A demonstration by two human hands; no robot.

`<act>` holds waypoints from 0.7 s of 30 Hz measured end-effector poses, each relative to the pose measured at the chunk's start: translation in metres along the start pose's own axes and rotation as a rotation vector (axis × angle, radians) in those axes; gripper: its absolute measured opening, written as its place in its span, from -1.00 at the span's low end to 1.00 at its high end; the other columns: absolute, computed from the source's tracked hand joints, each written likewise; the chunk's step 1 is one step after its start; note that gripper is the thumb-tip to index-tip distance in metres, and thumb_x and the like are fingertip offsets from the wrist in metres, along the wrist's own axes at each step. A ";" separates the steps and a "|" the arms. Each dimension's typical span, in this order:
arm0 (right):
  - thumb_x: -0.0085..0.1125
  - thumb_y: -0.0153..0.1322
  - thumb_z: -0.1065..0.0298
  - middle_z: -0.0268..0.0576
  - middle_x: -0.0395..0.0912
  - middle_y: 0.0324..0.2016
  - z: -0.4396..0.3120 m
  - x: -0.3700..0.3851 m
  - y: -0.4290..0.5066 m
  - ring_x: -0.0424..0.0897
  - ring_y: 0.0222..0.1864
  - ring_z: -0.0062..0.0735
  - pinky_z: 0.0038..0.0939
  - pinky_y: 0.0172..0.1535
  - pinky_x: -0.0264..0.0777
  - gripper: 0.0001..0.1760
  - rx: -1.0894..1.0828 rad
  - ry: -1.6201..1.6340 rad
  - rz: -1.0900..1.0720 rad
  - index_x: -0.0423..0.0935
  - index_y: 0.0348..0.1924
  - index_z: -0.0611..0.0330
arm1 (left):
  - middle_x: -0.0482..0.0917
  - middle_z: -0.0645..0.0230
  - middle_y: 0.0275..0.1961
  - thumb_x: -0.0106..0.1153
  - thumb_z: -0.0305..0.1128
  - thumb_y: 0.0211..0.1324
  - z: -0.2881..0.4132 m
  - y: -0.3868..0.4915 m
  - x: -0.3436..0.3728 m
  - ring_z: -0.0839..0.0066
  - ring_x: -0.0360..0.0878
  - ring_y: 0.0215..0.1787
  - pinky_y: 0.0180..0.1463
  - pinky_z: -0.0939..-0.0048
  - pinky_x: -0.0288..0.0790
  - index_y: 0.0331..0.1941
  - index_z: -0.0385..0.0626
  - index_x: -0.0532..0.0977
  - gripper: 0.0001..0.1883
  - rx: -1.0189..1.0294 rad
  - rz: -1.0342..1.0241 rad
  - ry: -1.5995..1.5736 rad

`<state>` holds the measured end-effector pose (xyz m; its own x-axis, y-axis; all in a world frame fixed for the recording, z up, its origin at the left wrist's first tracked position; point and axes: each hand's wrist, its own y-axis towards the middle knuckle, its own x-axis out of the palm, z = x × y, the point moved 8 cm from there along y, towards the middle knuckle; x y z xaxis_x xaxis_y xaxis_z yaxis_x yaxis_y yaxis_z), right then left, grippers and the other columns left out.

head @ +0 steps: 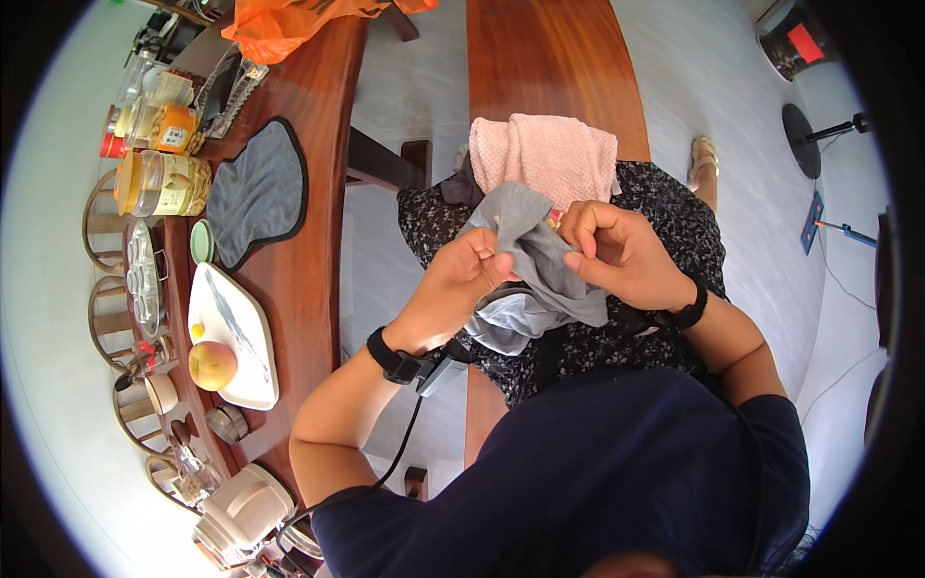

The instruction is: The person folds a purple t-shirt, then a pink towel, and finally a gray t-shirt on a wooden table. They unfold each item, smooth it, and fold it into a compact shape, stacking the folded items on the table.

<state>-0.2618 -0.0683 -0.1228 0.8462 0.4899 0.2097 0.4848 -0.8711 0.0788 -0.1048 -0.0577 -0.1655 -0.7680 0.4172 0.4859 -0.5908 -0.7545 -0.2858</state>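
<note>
A crumpled grey cloth (538, 282), thin and soft like a garment, is held up over my lap. My left hand (473, 267) pinches its left side between thumb and fingers. On the other side my right hand (614, 249) grips its upper right edge, fingers curled. A paler, bluish-grey part of the fabric (513, 318) hangs below my left hand. Just beyond the cloth lies a folded pink waffle-textured towel (545, 155), partly over my knees and the bench. A small red and yellow patch (555, 218) shows beside my right fingers; what it is I cannot tell.
The wooden bench (556, 58) runs ahead of me. At left, a wooden table (311, 87) carries a grey cloth (260, 191), a white plate (249, 347) with an apple (212, 365), and food jars (173, 184). An orange plastic bag (289, 25) overhangs its far end. A cable (405, 441) trails from my left wrist.
</note>
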 end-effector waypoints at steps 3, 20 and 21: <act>0.13 0.39 0.71 -0.40 0.30 -0.35 0.001 -0.010 0.000 0.30 -0.25 -0.68 -0.54 -0.02 0.30 -0.72 0.002 0.042 0.076 0.27 -0.40 0.12 | 0.53 0.30 0.16 0.00 -0.34 0.46 0.004 0.003 -0.003 0.45 0.50 0.20 0.35 0.31 0.30 0.16 -0.18 0.36 -0.70 0.060 0.022 -0.218; 0.28 0.48 0.26 -0.42 0.48 -0.40 0.019 -0.001 -0.009 0.42 -0.30 -0.68 -0.55 -0.16 0.36 -0.76 0.343 -0.362 -0.320 0.55 -0.23 0.28 | 0.57 0.46 -0.12 -0.09 -0.18 0.52 0.012 -0.002 -0.017 0.64 0.56 -0.10 0.02 0.45 0.49 -0.13 -0.05 0.41 -0.79 -0.057 0.120 -0.402; 0.24 0.50 0.27 -0.43 0.48 -0.40 0.018 -0.010 -0.006 0.42 -0.30 -0.70 -0.56 -0.16 0.36 -0.77 0.337 -0.279 -0.237 0.55 -0.23 0.29 | 0.58 0.46 -0.13 -0.09 -0.16 0.52 0.012 -0.002 -0.018 0.65 0.56 -0.12 0.00 0.47 0.49 -0.15 -0.05 0.41 -0.77 -0.064 0.125 -0.384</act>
<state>-0.2695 -0.0670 -0.1429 0.7084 0.7041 -0.0485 0.6769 -0.6973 -0.2359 -0.0869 -0.0698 -0.1632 -0.6939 0.0953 0.7138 -0.5221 -0.7493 -0.4074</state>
